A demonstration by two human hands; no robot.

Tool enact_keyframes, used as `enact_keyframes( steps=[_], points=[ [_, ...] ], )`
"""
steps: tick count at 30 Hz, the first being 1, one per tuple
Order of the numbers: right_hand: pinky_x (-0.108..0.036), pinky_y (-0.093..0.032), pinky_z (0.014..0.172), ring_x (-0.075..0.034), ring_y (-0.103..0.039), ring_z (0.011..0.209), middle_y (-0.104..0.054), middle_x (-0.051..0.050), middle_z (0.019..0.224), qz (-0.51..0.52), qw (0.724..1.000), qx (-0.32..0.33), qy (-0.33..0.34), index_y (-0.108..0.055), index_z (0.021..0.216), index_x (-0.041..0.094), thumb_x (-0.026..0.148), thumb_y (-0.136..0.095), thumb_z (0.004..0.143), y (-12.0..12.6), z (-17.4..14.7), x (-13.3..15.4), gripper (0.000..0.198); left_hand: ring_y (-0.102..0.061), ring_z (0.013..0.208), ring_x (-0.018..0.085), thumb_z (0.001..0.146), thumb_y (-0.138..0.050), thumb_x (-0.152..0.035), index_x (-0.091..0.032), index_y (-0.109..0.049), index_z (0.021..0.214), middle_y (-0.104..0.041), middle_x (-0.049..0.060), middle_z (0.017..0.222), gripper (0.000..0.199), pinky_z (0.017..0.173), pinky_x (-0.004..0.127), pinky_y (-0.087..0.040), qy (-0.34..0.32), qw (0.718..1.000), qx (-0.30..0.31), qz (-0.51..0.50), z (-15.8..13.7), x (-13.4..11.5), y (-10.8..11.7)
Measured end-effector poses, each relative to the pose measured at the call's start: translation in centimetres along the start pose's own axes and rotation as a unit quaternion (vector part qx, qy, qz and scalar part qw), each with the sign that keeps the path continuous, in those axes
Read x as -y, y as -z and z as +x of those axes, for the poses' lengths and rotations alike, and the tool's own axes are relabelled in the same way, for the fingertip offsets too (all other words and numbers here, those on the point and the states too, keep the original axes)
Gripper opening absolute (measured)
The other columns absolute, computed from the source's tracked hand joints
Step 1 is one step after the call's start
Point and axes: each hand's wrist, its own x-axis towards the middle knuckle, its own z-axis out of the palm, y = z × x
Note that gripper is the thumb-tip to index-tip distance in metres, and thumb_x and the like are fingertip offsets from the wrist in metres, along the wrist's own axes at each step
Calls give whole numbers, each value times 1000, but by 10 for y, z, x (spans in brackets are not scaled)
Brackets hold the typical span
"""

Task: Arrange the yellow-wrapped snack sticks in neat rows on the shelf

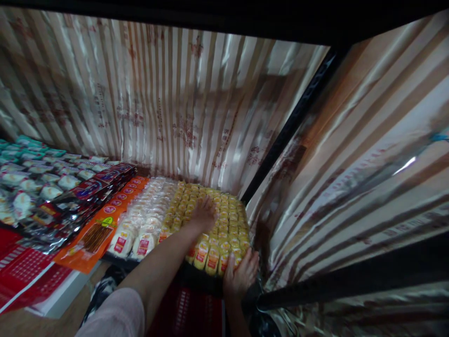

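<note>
Rows of small yellow-wrapped snack packs (224,220) stand packed close together in a black tray (199,277). My left hand (204,214) reaches over the middle of these rows, fingers spread, palm down on or just above the packs; I cannot tell whether it touches. At the tray's front right corner, my right hand (242,271) rests against the end packs with its fingers stretched out. Neither hand grips anything that I can see. Left of the yellow rows sit white round snack packs (143,224) in clear wrappers.
Farther left lie an orange snack bag (96,236), a stack of dark shiny packets (80,201) and more wrapped packs (45,180). Red crates (26,267) are below. Striped plastic sheeting (168,103) hangs behind, and a black shelf post (287,126) rises at the tray's right.
</note>
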Motion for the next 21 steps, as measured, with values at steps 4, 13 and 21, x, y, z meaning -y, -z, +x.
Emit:
enact_keyframes(
  steps=[4, 13, 21],
  points=[
    [-61, -29, 96, -39, -25, 131, -30, -26, 142, -7, 1000, 3, 10, -31, 139, 6, 55, -30, 88, -2, -1, -1, 71, -15, 139, 22, 92, -18, -43, -17, -35, 138, -25, 8, 149, 56, 112, 47, -6, -7, 1000, 22, 2, 2, 12, -11],
    [-62, -28, 98, -37, -22, 134, -29, -26, 142, 17, 999, 10, 29, -31, 139, 5, 45, -35, 90, 0, -1, -2, 63, -7, 140, 23, 92, -17, -48, -17, -31, 140, -17, 9, 151, 59, 112, 48, -6, -12, 999, 48, 5, 4, 14, -19],
    [-59, -29, 99, -36, -22, 134, -29, -26, 142, 10, 999, 10, 45, -33, 137, 5, 41, -35, 91, 0, 0, -4, 59, -11, 140, 22, 94, -15, -43, -14, -27, 141, -22, 8, 150, 57, 112, 49, -11, -2, 999, -29, 20, 30, 13, -22]
  ],
)
